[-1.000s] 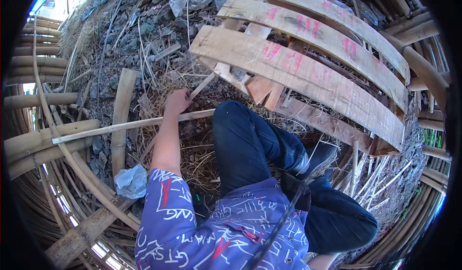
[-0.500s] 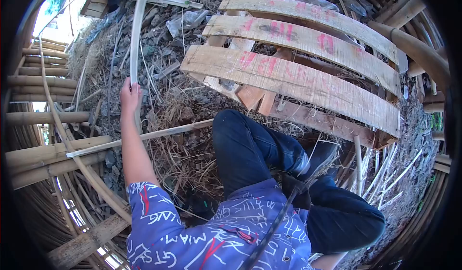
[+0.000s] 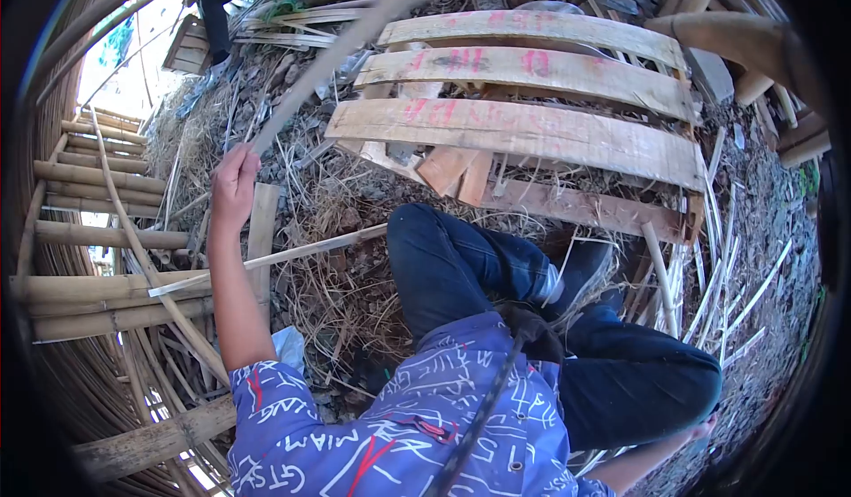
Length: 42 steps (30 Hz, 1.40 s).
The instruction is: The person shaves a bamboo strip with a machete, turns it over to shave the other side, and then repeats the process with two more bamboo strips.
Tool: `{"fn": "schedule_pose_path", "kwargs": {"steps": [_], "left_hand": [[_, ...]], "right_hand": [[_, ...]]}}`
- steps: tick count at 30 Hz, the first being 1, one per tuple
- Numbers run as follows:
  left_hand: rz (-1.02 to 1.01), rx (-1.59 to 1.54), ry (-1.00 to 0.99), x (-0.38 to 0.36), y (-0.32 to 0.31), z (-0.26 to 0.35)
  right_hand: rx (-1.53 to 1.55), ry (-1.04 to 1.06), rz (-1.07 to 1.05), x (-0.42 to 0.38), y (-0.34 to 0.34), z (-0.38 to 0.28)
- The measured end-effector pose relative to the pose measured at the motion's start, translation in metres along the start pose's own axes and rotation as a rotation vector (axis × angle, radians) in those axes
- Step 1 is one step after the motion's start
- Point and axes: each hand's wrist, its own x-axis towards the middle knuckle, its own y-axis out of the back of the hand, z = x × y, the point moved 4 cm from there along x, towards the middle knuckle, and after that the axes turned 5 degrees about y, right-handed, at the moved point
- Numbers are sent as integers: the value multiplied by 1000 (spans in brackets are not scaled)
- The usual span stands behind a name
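My left hand (image 3: 233, 187) is closed around the end of a long, thin bamboo strip (image 3: 355, 38). The strip slants up and to the right, passing out of the top of the view. Low on the right, part of my right hand (image 3: 703, 428) shows beside my bent knee; its fingers are mostly hidden. Behind my left forearm lie a pale split strip (image 3: 310, 247) and a flat wooden board (image 3: 262, 222). A slatted wooden pallet (image 3: 523, 126) with pink marks sits in front of my legs.
Bamboo poles (image 3: 115, 289) form a rail on the left. A thick bamboo pole (image 3: 727, 36) juts in at the upper right. Split strips (image 3: 736, 293) and dry fibres litter the ground. Another person's leg (image 3: 215, 18) shows at the upper left, near a wooden crate (image 3: 188, 46).
The strip in my left hand has swung from nearly upright to slanting right. My right hand has come into view at lower right. The view has shifted slightly, showing more of the other person.
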Motion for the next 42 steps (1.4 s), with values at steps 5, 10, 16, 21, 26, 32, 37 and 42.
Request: {"fn": "schedule_pose_path", "kwargs": {"steps": [5,10,16,21,26,32,37,42], "left_hand": [[-107,137,-43,-24,-2,59],[-371,381,198,-42,28,62],[-283,506,28,-81,33,97],[-340,624,101,-94,36,111],[-301,545,-108,-99,27,114],[-519,493,-114,-87,-32,193],[-521,182,-528,-97,-109,296],[-793,-29,-588,-108,-164,426]], "right_hand": [[193,-37,-32,44,-20,-5],[454,-86,-296,37,-56,2],[484,-23,-204,-99,-141,-24],[518,-31,-460,-148,-159,-67],[535,-253,-825,-197,-140,-96],[113,59,-792,-225,-91,-93],[41,123,-844,-269,-79,-77],[187,91,-853,-298,-100,-55]]}}
